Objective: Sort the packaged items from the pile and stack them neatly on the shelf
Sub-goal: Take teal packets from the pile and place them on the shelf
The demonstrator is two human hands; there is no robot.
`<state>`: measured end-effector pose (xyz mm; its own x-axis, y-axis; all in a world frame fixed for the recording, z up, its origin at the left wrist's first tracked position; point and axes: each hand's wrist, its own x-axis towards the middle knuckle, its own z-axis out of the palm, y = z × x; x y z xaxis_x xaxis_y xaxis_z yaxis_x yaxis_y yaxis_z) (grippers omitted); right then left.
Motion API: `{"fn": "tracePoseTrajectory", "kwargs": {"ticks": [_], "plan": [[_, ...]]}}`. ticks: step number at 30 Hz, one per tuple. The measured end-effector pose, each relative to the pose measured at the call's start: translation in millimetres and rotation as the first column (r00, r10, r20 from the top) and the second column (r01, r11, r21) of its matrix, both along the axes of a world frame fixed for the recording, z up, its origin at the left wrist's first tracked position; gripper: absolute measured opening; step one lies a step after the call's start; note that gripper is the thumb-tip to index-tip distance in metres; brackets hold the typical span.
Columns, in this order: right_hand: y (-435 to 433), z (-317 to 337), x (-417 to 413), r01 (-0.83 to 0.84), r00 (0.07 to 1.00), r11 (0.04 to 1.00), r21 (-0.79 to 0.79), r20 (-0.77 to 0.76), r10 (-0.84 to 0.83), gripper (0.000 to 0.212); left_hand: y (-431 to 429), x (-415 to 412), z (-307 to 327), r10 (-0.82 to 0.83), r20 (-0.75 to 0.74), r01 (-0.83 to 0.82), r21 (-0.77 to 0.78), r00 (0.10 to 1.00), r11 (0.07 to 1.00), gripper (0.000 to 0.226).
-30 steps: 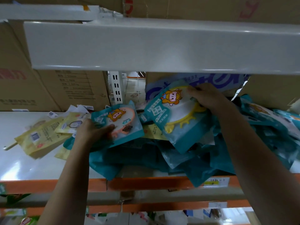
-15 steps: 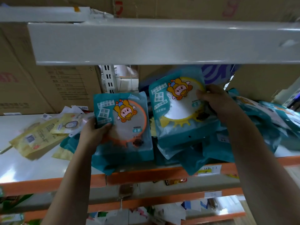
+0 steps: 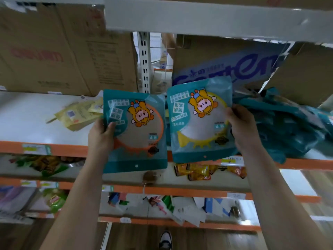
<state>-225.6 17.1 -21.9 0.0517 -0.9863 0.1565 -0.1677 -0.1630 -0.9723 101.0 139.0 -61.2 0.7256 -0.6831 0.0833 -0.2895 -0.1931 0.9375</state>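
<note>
My left hand (image 3: 101, 135) grips the left edge of a teal packet with an orange ring (image 3: 138, 134), held upside down in front of the shelf edge. Beside it, my right hand (image 3: 242, 126) grips the right edge of a teal packet with a yellow ring (image 3: 196, 123), also upside down. Both packets hang clear of the pile of teal packets (image 3: 284, 123), which lies on the white shelf (image 3: 27, 120) to the right. The two packets are side by side, not touching.
Yellow packets (image 3: 77, 114) lie on the shelf at left. Cardboard boxes (image 3: 54, 51) stand behind, and a blue-printed box (image 3: 234, 69) behind the pile. An upper shelf beam (image 3: 216, 17) runs overhead. Lower orange-edged shelves (image 3: 162, 190) hold snack bags. A shoe (image 3: 164, 239) shows on the wooden floor.
Both hands have lifted their packets off the pile and drawn them toward me, past the shelf edge. The view has tilted down, showing lower shelves and the floor.
</note>
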Motion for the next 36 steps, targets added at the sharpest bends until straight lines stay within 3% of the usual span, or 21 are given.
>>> {"fn": "tracePoseTrajectory", "kwargs": {"ticks": [7,12,25,28,31,36], "plan": [[57,-35,23,0.115,0.990,0.987,0.115,0.063,-0.123,0.019,61,12,-5,0.075,0.034,-0.076,0.021,0.997,0.997,0.014],[77,-40,73,0.059,0.994,0.987,0.150,0.077,-0.071,0.018,98,53,-10,0.117,0.072,-0.119,0.017,0.990,0.993,0.009],[140,-44,337,-0.038,0.978,0.988,0.153,0.210,0.006,0.018,204,304,-6,0.178,0.063,-0.176,-0.037,0.982,0.984,0.006],[156,-50,393,-0.027,0.971,0.987,0.157,0.241,-0.012,0.018,221,364,-5,0.169,0.009,-0.169,-0.033,0.986,0.985,0.020],[160,-57,434,-0.025,0.973,0.985,0.172,0.228,-0.015,0.018,227,407,-8,0.174,-0.054,-0.177,-0.041,0.983,0.983,0.013],[151,-56,479,-0.008,0.979,0.983,0.184,0.200,-0.030,0.018,223,458,-17,0.189,-0.113,-0.195,-0.045,0.975,0.980,0.026]]}}
